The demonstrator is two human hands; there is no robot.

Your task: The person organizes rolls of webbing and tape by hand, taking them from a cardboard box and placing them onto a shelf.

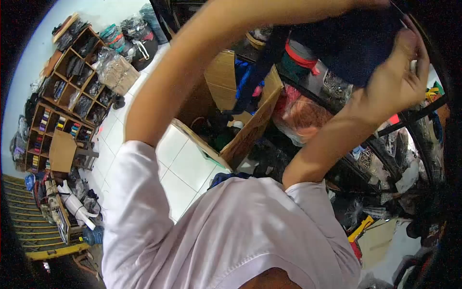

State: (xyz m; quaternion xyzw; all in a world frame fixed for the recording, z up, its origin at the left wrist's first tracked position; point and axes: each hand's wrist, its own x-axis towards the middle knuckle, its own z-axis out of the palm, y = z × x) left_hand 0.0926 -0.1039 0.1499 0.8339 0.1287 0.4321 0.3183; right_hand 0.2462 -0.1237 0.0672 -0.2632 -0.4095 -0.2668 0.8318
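Note:
My left arm reaches across the top of the view, and my left hand (380, 3) is mostly cut off by the upper edge; its grip is hidden. At the upper right my right hand (402, 72) is raised with its fingers bent together, slightly blurred, on something too small to name. A thin pale line (397, 9) runs between the two hands. Dark navy cloth (353, 45) hangs beside my right hand, below my left forearm.
An open cardboard box (255, 130) with dark items stands on the white tiled floor (185, 164). Wooden cubbyholes (65, 94) hold spools and packets at the left. Dark metal bars (414, 115) and plastic-wrapped bundles (305, 118) are at the right.

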